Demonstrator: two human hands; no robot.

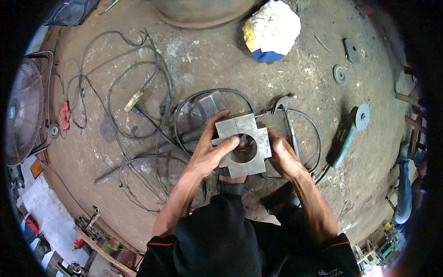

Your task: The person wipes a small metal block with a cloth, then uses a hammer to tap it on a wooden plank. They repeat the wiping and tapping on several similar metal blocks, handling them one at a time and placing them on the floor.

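Note:
A grey metal block [254,127] with stepped corners and a large round hole through its middle is held up in front of my body. My left hand [208,151] grips its left side, with the thumb laid across the face to the edge of the hole. On the opposite side, my right hand [284,156] is closed against the right edge, its fingers partly hidden behind the block. Just beyond the right hand a claw hammer [290,122] lies on the floor. Another metal piece [210,105] sits on the floor beyond my left hand.
Black cables [159,69] loop over the floor at left, with a pale socket block [134,101] among them. An angle grinder [349,138] lies at right, below a round disc [340,74]. A fan [25,108] stands far left; a white, yellow and blue bundle [274,28] lies ahead.

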